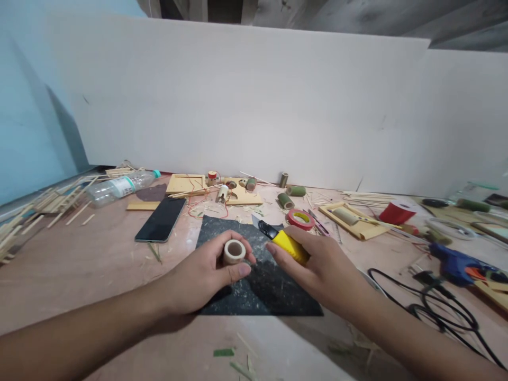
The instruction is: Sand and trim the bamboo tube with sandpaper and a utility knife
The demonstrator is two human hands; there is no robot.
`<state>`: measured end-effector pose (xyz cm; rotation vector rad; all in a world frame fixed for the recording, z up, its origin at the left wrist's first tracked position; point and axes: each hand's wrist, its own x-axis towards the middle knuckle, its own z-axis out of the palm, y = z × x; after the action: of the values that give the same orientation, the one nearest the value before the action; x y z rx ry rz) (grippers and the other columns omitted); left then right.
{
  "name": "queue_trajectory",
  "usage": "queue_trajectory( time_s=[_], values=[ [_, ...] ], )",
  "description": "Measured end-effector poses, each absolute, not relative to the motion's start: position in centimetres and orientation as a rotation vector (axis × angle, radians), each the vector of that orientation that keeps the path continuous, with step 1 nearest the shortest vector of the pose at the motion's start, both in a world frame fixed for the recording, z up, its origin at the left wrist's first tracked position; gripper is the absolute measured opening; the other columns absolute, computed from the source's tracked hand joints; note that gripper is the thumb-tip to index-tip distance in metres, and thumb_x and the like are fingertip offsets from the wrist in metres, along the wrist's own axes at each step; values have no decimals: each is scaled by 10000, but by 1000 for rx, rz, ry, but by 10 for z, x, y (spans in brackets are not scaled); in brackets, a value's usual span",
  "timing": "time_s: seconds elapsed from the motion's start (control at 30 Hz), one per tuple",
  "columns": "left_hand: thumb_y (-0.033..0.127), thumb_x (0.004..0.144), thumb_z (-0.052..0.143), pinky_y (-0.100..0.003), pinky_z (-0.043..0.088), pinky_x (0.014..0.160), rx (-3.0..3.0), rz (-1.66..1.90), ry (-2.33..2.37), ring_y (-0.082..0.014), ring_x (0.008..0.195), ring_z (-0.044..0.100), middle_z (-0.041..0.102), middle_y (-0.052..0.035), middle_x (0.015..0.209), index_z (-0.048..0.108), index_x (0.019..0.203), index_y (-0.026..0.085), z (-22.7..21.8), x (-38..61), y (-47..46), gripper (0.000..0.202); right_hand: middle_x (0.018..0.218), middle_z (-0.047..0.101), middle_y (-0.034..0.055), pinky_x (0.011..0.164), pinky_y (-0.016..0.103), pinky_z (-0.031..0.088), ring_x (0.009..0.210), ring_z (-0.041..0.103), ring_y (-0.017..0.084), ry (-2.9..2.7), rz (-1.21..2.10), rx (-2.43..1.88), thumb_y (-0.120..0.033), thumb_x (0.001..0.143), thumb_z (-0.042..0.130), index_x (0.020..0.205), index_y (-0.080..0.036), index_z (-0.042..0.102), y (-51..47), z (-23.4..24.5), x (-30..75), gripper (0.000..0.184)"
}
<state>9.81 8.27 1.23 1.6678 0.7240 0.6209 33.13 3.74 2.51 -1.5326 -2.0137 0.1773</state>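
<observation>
My left hand (210, 272) is closed around a short piece of bamboo tube (234, 252), its open end facing up toward me. In my right hand (317, 259) is a yellow utility knife (291, 247) with a black front. Its blade (255, 220) is out and points up and to the left, apart from the tube. Both hands are over a dark sheet (262, 296) sprinkled with fine shavings. My fingers hide the lower part of the tube and the back of the knife.
A phone (161, 219) and a plastic bottle (119, 188) lie at left, near thin sticks. Behind the sheet are cut bamboo pieces (284, 201) and red tape (300, 219). A blue glue gun (456, 264) and black cable (432, 304) lie at right. A white panel (254, 106) stands behind.
</observation>
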Motion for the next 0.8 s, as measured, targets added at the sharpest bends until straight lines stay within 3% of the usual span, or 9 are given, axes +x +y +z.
queue_trajectory(
  time_s=[0.27, 0.43, 0.53, 0.67, 0.8],
  values=[
    [177, 940, 602, -269, 346, 720, 1542, 441, 686, -154, 826, 472, 548, 9, 917, 616, 1108, 221, 15, 92, 73, 174, 615, 515, -45, 514, 261, 298, 534, 460, 136, -2071, 281, -1568, -337, 953, 526, 767, -235, 474, 38, 23, 334, 218],
    [173, 942, 616, -272, 366, 764, 1524, 491, 635, -152, 875, 483, 595, -9, 1035, 596, 1095, 212, 14, 95, 71, 159, 597, 499, -47, 507, 261, 297, 524, 452, 135, -2103, 315, -1572, -342, 951, 512, 750, -239, 456, 37, 25, 334, 232],
    [229, 976, 628, -277, 378, 782, 1509, 490, 618, -152, 887, 493, 599, -9, 1023, 585, 1141, 218, 10, 94, 70, 171, 594, 491, -50, 502, 258, 295, 517, 440, 130, -2137, 332, -1551, -353, 954, 515, 752, -241, 446, 34, 26, 334, 241],
    [357, 988, 669, -245, 362, 679, 1483, 488, 672, -120, 767, 453, 537, 33, 873, 572, 1178, 231, 7, 94, 68, 248, 591, 459, -64, 488, 246, 281, 510, 408, 120, -2223, 388, -1483, -360, 959, 519, 772, -239, 454, 31, 29, 334, 232],
    [442, 954, 700, -238, 430, 615, 1387, 455, 696, -117, 687, 558, 654, -9, 853, 553, 1131, 190, 6, 98, 66, 341, 606, 470, -61, 498, 248, 282, 517, 402, 118, -2258, 439, -1467, -423, 996, 512, 771, -237, 461, 30, 29, 334, 297]
  ],
)
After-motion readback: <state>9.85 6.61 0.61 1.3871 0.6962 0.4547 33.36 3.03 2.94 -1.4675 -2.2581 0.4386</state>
